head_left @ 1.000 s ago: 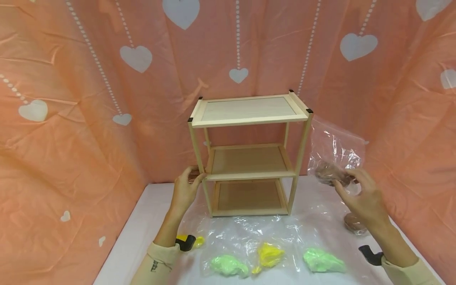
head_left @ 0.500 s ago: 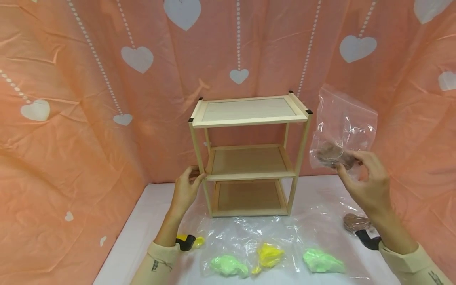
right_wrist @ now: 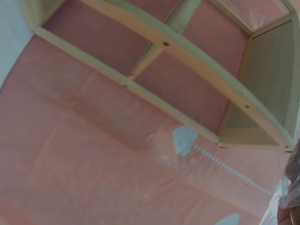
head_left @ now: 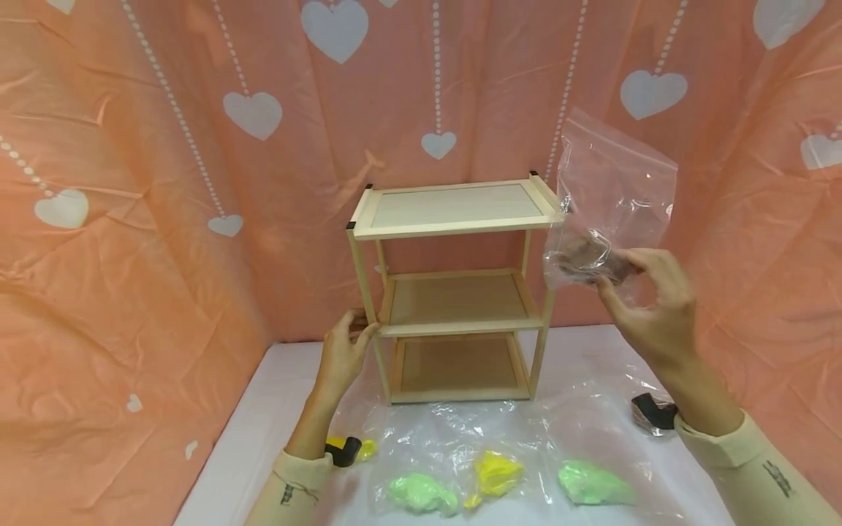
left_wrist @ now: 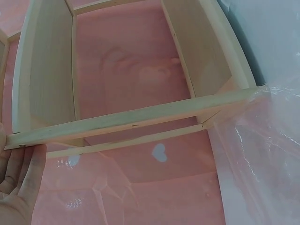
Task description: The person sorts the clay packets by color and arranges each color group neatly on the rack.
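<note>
A three-tier wooden shelf (head_left: 454,206) with black corner caps stands upright in the middle of the head view. My left hand (head_left: 340,358) grips its front left post level with the middle tier; in the left wrist view the fingers (left_wrist: 29,176) lie against the post. Beside the top right corner, my right hand (head_left: 664,310) pinches a clear zip bag (head_left: 618,183) by its lower part, where a brown lump (head_left: 579,256) sits inside. The bag overlaps the front right post in the head view. Only an edge of the bag (right_wrist: 294,180) shows in the right wrist view.
Bags with green lumps (head_left: 421,493) and a yellow lump (head_left: 498,475) lie along the front of the white table (head_left: 246,424). Another green lump (head_left: 595,483) is at right. A second brown lump (head_left: 658,424) sits partly behind the right wrist strap. Pink heart-print cloth (head_left: 316,131) surrounds the table.
My right hand has lifted the bag with the brown lump and brought it left, towards the shelf's top right corner. My left hand has stayed on the post.
</note>
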The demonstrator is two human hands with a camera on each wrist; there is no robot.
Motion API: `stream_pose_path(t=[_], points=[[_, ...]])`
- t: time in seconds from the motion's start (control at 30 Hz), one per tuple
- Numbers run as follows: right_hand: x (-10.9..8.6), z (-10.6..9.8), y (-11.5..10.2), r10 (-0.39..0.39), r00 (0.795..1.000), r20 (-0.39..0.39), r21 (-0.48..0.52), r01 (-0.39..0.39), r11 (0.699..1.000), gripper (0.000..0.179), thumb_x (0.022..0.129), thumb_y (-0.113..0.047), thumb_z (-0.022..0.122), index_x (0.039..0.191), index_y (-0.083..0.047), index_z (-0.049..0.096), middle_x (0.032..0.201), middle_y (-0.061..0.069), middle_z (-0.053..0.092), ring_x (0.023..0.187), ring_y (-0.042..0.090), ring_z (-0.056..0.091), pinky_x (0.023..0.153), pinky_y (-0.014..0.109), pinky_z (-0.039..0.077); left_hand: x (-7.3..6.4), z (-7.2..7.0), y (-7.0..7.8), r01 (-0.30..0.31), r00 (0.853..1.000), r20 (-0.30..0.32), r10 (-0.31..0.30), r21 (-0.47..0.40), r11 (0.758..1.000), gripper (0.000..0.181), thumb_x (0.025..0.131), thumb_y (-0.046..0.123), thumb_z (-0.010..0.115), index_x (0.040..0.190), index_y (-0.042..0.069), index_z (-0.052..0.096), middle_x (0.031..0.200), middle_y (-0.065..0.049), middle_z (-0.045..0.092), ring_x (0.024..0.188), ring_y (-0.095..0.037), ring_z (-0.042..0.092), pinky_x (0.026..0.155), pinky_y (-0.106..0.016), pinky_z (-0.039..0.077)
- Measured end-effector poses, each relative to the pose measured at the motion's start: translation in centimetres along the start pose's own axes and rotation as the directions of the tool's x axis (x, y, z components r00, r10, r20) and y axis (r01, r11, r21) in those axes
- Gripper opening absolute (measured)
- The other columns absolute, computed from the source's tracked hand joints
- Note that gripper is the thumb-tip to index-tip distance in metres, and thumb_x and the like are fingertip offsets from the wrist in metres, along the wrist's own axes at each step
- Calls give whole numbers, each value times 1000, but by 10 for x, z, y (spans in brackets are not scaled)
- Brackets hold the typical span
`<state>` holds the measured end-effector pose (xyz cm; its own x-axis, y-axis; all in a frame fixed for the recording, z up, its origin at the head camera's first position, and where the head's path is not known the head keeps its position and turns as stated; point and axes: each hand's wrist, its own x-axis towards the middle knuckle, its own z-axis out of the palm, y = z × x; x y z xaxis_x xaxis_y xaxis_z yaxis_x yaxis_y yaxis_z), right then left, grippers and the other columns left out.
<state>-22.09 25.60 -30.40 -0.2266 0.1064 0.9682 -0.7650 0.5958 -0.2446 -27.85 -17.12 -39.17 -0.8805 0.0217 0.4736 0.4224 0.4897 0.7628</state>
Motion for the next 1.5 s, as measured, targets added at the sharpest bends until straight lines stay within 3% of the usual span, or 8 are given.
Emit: stream_pose_path(t=[0.43, 0.7, 1.17, 1.5], points=[[28, 25, 8, -44, 999, 20, 23, 43, 999, 40, 84, -15, 81, 111, 13, 73, 104, 29, 70, 102, 11, 58, 93, 17, 46, 1, 4, -1, -4, 1000, 7, 4, -13, 1000, 30, 105, 17, 72, 127, -1, 67, 120, -20, 73, 116, -37, 71, 104, -54, 58], [46, 44, 3, -83, 996, 30, 56, 82, 995, 37, 85, -15, 84, 111, 9, 75, 104, 25, 72, 99, 25, 60, 93, 22, 48, 2, 6, 0, -22, 1000, 3, 22, -24, 999, 30, 104, 17, 72, 127, -1, 67, 119, -20, 74, 115, -36, 71, 104, -52, 59], [72, 93, -20, -149, 982, 118, 126, 134, 983, 37, 85, 2, 87, 120, 3, 74, 113, 21, 71, 105, 31, 60, 91, 24, 49, -1, 1, -1, -3, 1000, 17, 3, 11, 1000, 29, 105, 18, 71, 127, -1, 66, 117, -19, 73, 113, -36, 70, 103, -53, 58], [87, 125, -24, -179, 961, 213, 102, 160, 982, 32, 94, -11, 83, 118, 6, 71, 108, 21, 66, 102, 36, 59, 90, 33, 49, 0, 0, -4, -14, 1000, 21, 14, 7, 1000, 29, 105, 18, 70, 127, -1, 66, 115, -18, 73, 111, -35, 70, 100, -54, 60]])
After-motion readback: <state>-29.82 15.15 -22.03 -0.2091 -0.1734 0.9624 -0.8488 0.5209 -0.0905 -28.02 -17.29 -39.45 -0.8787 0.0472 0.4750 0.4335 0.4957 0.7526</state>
